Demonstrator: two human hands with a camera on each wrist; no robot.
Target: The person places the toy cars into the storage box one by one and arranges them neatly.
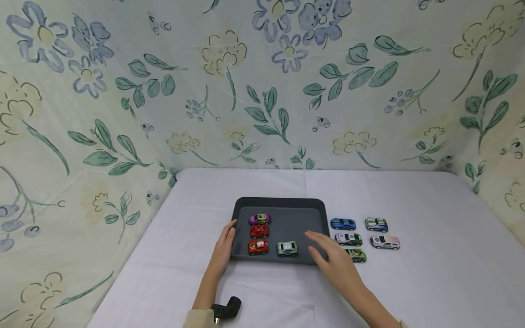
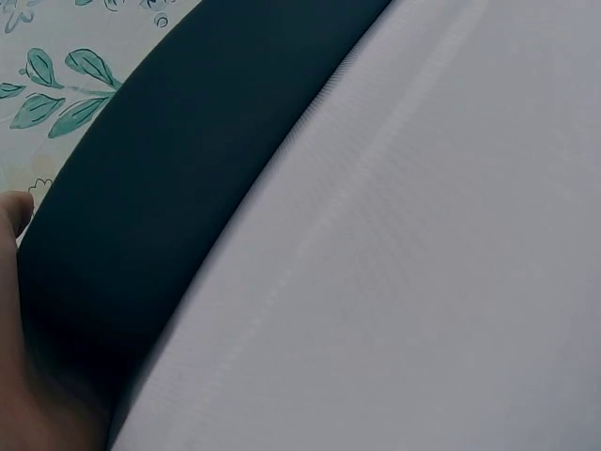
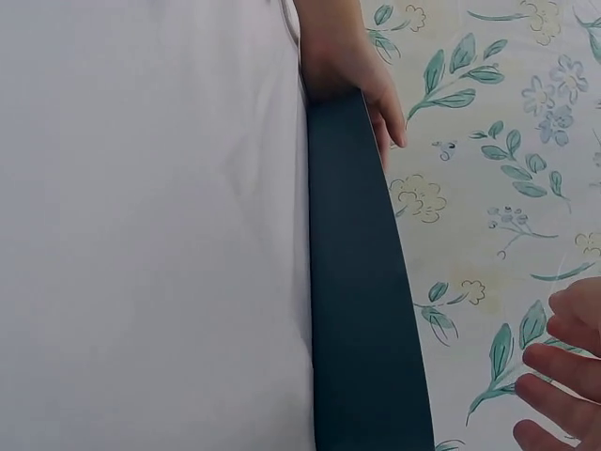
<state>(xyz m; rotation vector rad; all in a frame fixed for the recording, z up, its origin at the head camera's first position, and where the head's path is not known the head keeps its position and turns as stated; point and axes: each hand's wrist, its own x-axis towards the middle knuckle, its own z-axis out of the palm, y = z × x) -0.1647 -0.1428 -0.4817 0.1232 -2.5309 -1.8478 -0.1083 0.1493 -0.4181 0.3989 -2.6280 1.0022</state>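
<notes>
My left hand (image 1: 223, 248) holds the dark grey tray (image 1: 295, 218) at its left edge, thumb by the rim. My right hand (image 1: 338, 262) hovers over the tray's lower right corner, fingers spread and nothing in them. Inside the tray, a purple-yellow toy car (image 1: 259, 219), a red toy car (image 1: 259, 231) and another red toy car (image 1: 258, 247) form a column on the left. A mint-green toy car (image 1: 287, 248) sits near the front middle. Only the tray's dark outer wall (image 2: 178, 160) fills the left wrist view; the right wrist view shows it too.
Right of the tray stand a blue car (image 1: 343, 223), a white-black car (image 1: 348, 239), a green car (image 1: 357, 255) partly behind my right hand, a white-green car (image 1: 376, 224) and a white-pink car (image 1: 384, 242). A white cloth (image 1: 430, 273) covers the table; floral fabric (image 1: 262, 150) surrounds it.
</notes>
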